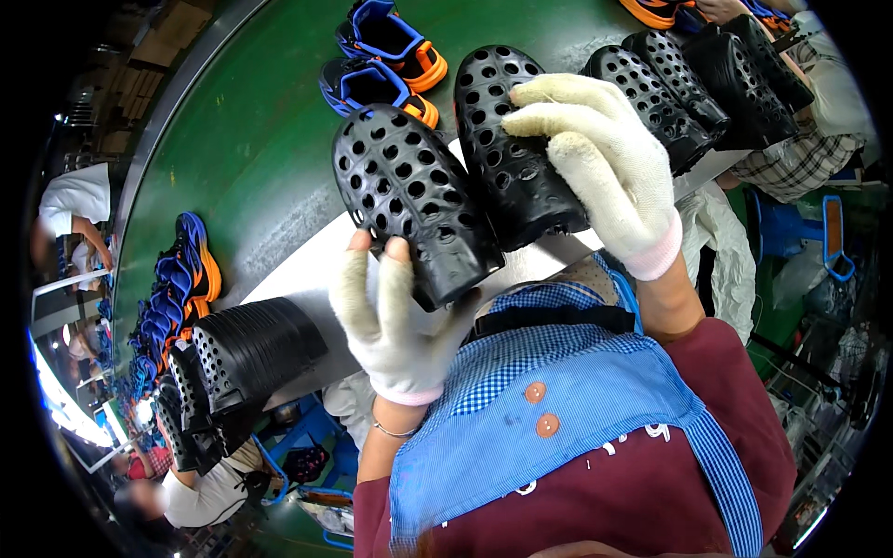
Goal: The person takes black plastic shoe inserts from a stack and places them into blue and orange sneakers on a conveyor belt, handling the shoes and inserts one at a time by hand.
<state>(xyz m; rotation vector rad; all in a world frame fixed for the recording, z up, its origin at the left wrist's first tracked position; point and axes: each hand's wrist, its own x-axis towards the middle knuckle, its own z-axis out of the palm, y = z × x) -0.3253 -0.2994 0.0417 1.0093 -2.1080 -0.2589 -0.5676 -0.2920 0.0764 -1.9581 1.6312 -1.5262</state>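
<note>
Both my hands wear white knit gloves with pink cuffs; the left fingertips are bare. My left hand point(395, 330) grips a black perforated plastic shoe form point(400, 181) near its lower end, fingertips along its left side. Just right of it is a second black perforated shoe form point(493, 126), tilted the same way with its rounded toe pointing away from me. My right hand point(609, 158) is curled over that form's right side, fingers pressing on its upper surface. The two forms are side by side above a white strip point(316, 256) along the table's near edge.
The green table point(251, 149) carries blue, black and orange sneakers point(386, 60) at the far side and a row of sneakers point(181, 274) at left. Nested black forms point(260, 344) stand at left, more forms point(651, 93) at right. Other people work at both sides; a blue stool point(795, 228) stands right.
</note>
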